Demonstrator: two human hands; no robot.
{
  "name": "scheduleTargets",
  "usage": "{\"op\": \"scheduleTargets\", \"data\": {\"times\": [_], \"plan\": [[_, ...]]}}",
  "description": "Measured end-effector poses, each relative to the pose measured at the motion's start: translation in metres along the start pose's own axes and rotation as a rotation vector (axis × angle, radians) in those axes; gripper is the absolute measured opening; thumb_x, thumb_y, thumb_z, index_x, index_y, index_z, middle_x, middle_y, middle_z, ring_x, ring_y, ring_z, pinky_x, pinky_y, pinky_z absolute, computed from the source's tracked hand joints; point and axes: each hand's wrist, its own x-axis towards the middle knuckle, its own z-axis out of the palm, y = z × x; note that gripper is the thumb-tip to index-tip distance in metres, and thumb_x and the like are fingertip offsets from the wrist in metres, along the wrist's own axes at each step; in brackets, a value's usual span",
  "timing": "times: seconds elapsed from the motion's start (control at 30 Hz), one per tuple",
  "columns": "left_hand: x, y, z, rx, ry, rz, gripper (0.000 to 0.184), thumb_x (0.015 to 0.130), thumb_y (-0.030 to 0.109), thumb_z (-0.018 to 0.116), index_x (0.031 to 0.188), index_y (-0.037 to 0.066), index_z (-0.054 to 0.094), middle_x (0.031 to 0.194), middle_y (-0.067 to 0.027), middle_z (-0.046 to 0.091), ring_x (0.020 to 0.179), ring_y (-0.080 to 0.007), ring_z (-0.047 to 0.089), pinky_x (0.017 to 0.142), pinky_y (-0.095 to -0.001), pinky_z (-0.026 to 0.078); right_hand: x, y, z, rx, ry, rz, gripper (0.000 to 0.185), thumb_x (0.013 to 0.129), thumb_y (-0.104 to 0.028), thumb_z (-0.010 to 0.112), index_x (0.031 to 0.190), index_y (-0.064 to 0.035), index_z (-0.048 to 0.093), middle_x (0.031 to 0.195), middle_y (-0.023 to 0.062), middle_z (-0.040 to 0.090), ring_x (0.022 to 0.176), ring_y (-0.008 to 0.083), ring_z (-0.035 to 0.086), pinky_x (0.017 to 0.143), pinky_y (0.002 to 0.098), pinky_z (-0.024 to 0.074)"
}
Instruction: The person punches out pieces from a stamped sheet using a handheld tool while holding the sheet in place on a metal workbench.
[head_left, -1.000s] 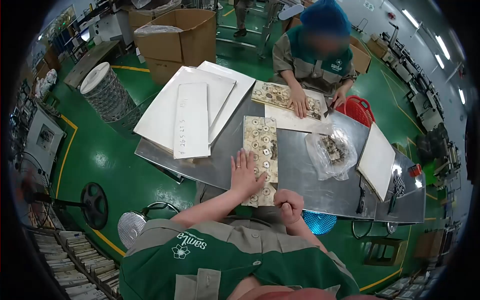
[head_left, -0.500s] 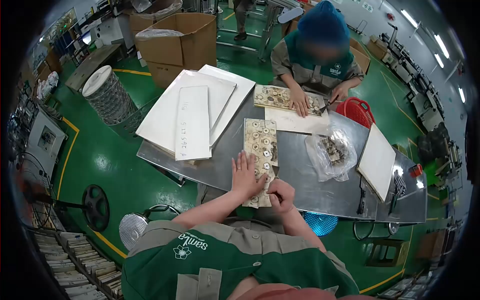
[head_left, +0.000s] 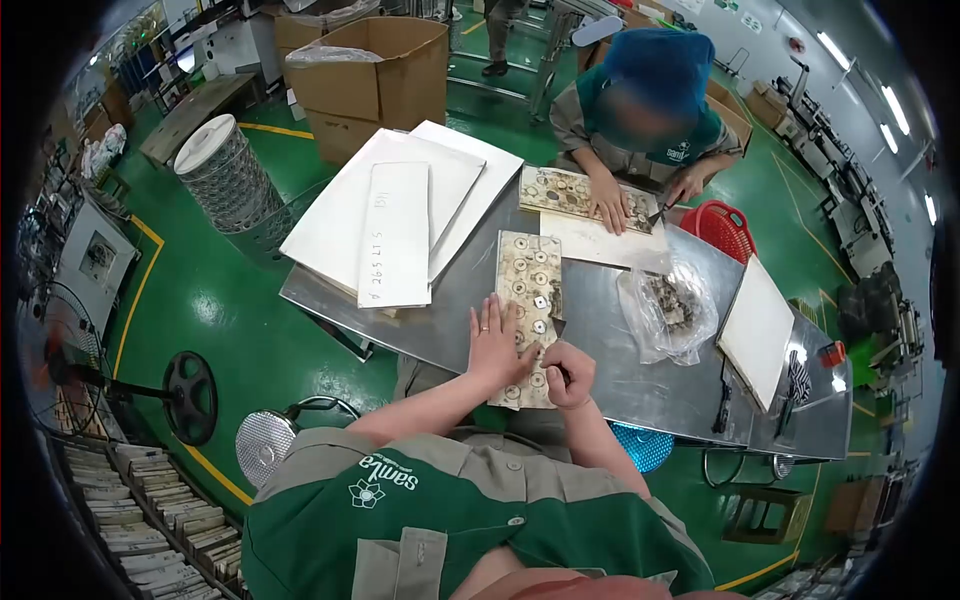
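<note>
My left hand (head_left: 495, 347) lies flat on a long beige board (head_left: 528, 262), fingers spread, pressing it against the metal table. Rows of round, ringed marks or inserts run along this stained board, and its near end reaches past the table edge towards my body. At the board's right edge, my right hand (head_left: 569, 375) is closed in a fist around a small dark-handled tool (head_left: 566, 377). Only a bit of the handle shows; the tool's working end cannot be made out.
Opposite, a person in a blue cap works a similar board (head_left: 560, 192) with a dark tool. White boards (head_left: 400, 235) are stacked on the left. A plastic bag (head_left: 672, 312) of scraps, a red basket (head_left: 722, 229), a white panel (head_left: 757, 335) and a black-handled tool (head_left: 723, 403) lie rightward.
My right hand has moved slightly upward along the board's right edge and turned, showing more of the dark handle. My left hand stays spread on the board. The camera view has shifted a little.
</note>
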Motion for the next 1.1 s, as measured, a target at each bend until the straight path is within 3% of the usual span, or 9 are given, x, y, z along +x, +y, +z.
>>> {"op": "scheduleTargets", "data": {"times": [0.17, 0.3, 0.53, 0.6, 0.63, 0.8, 0.87, 0.9, 1.1], "plan": [[0.000, -0.001, -0.002, -0.018, 0.008, 0.004, 0.096, 0.090, 0.057, 0.060, 0.157, -0.003, 0.026, 0.162, -0.0348, 0.018, 0.153, -0.0458, 0.016, 0.124, -0.0597, 0.001, -0.009, -0.012, -0.007, 0.023, 0.055, 0.101, 0.039, 0.097, -0.028, 0.055, 0.073, 0.0017, 0.061, 0.068, 0.0104, 0.059, 0.056, 0.0169, 0.054, 0.053, 0.0292, 0.0404], [0.000, 0.000, 0.000, 0.001, 0.006, 0.010, 0.095, 0.090, 0.057, 0.060, 0.156, -0.003, 0.026, 0.161, -0.0355, 0.019, 0.152, -0.0472, 0.018, 0.123, -0.0605, 0.003, -0.011, -0.038, -0.010, 0.062, -0.004, 0.105, 0.042, 0.098, -0.030, 0.053, 0.072, 0.0018, 0.060, 0.065, 0.0101, 0.057, 0.054, 0.0179, 0.052, 0.053, 0.0305, 0.0404], [0.001, 0.002, -0.014, -0.023, -0.078, -0.032, 0.094, 0.093, 0.057, 0.056, 0.158, -0.002, 0.023, 0.162, -0.0355, 0.015, 0.152, -0.0475, 0.016, 0.123, -0.0600, 0.004, -0.012, -0.010, -0.006, 0.072, 0.030, 0.055, 0.042, 0.098, -0.031, 0.054, 0.072, 0.0016, 0.059, 0.062, 0.0104, 0.056, 0.056, 0.0199, 0.053, 0.056, 0.0326, 0.0417], [-0.001, 0.002, -0.011, -0.002, -0.064, 0.000, 0.094, 0.093, 0.058, 0.055, 0.158, -0.002, 0.023, 0.162, -0.0360, 0.015, 0.153, -0.0476, 0.015, 0.123, -0.0601, 0.003, -0.012, 0.015, -0.008, -0.115, 0.073, 0.099, 0.039, 0.098, -0.030, 0.055, 0.074, 0.0008, 0.060, 0.066, 0.0100, 0.058, 0.058, 0.0186, 0.054, 0.058, 0.0317, 0.0421], [-0.001, 0.001, -0.010, -0.028, -0.039, 0.015, 0.096, 0.092, 0.059, 0.055, 0.158, -0.002, 0.023, 0.161, -0.0367, 0.016, 0.153, -0.0478, 0.014, 0.123, -0.0601, 0.002, -0.004, 0.017, -0.008, -0.160, 0.054, 0.080, 0.033, 0.095, -0.023, 0.058, 0.073, 0.0005, 0.060, 0.066, 0.0112, 0.056, 0.058, 0.0227, 0.055, 0.055, 0.0332, 0.0415], [0.000, 0.002, -0.015, -0.035, -0.061, 0.025, 0.094, 0.092, 0.055, 0.058, 0.156, -0.005, 0.025, 0.161, -0.0364, 0.017, 0.152, -0.0484, 0.013, 0.123, -0.0603, 0.002, 0.003, 0.006, -0.006, -0.067, 0.057, 0.141, 0.022, 0.090, -0.012, 0.060, 0.072, 0.0006, 0.059, 0.066, 0.0112, 0.054, 0.057, 0.0234, 0.054, 0.056, 0.0331, 0.0428], [0.002, 0.003, -0.009, -0.003, -0.020, 0.008, 0.095, 0.091, 0.055, 0.060, 0.156, -0.005, 0.025, 0.161, -0.0356, 0.017, 0.152, -0.0478, 0.013, 0.123, -0.0601, 0.002, 0.005, -0.007, -0.010, -0.015, 0.078, 0.015, 0.023, 0.089, -0.015, 0.062, 0.073, 0.0008, 0.060, 0.067, 0.0111, 0.056, 0.059, 0.0247, 0.055, 0.057, 0.0342, 0.0435], [0.001, 0.003, -0.007, -0.028, -0.052, 0.031, 0.095, 0.091, 0.055, 0.060, 0.156, -0.005, 0.025, 0.161, -0.0356, 0.017, 0.152, -0.0478, 0.013, 0.123, -0.0601, 0.002, 0.003, -0.016, -0.013, -0.020, 0.043, 0.006, 0.036, 0.096, -0.026, 0.058, 0.073, 0.0024, 0.061, 0.067, 0.0122, 0.058, 0.062, 0.0253, 0.057, 0.059, 0.0362, 0.0455], [0.002, -0.001, -0.003, 0.013, 0.006, 0.036, 0.096, 0.089, 0.056, 0.062, 0.156, -0.003, 0.026, 0.161, -0.0354, 0.017, 0.152, -0.0478, 0.016, 0.123, -0.0608, 0.002, -0.004, -0.019, -0.010, 0.102, -0.026, -0.031, 0.035, 0.094, -0.025, 0.060, 0.073, 0.0028, 0.062, 0.068, 0.0119, 0.058, 0.061, 0.0256, 0.056, 0.058, 0.0363, 0.0442]]}}
